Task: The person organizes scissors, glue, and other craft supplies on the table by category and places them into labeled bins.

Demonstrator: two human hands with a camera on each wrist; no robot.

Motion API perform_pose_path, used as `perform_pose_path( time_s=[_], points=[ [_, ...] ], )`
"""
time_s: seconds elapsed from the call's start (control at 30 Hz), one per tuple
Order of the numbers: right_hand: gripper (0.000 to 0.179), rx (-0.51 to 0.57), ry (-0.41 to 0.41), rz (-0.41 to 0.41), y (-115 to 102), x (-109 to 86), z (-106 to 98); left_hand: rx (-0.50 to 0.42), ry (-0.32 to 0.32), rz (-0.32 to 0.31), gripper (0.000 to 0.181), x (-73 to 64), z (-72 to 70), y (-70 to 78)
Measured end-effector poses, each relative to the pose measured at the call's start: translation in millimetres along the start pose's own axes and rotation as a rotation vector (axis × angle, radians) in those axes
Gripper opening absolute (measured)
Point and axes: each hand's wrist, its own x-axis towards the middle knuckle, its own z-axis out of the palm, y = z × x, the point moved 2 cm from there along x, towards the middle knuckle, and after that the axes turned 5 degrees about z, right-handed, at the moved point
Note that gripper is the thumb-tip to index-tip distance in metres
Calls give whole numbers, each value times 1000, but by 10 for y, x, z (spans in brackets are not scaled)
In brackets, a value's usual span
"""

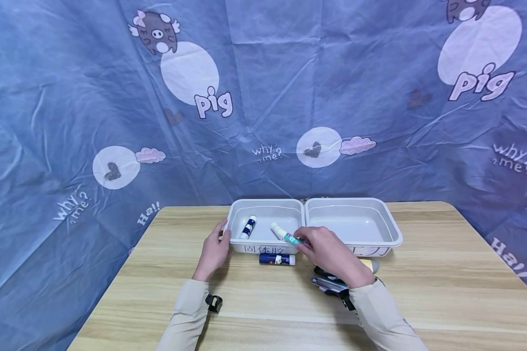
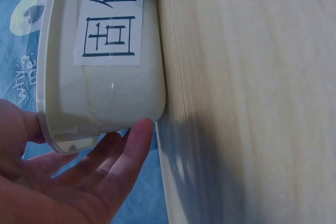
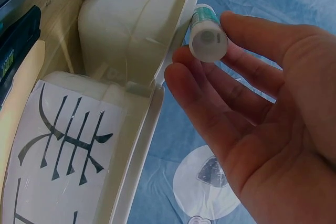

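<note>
My right hand (image 1: 329,251) pinches a white glue stick with a teal label (image 1: 292,238) between thumb and fingertips. It tilts over the front right of the left white bin (image 1: 265,242); in the right wrist view the white end of the glue stick (image 3: 209,44) faces the camera. At the bin's left end, my left hand (image 1: 214,249) grips the rim, thumb over it and fingers against the outer wall (image 2: 105,98). Inside that bin lies a dark blue and white glue stick (image 1: 248,227). A larger blue glue stick (image 1: 277,259) lies on the table before its label.
A second white bin (image 1: 397,239) with a paper label stands against the left one. Beneath my right forearm are several dark and grey flat items (image 1: 327,282), partly hidden, and a yellow item with a grey end (image 1: 368,265). A blue printed cloth (image 1: 263,97) hangs behind the wooden table (image 1: 254,312).
</note>
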Motion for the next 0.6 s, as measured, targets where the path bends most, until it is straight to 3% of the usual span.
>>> perform_pose_path(
  time_s=[0.6],
  points=[
    [11,5,43,40,34,21,-17,5,12,7,48,4,-3,-1]
  ],
)
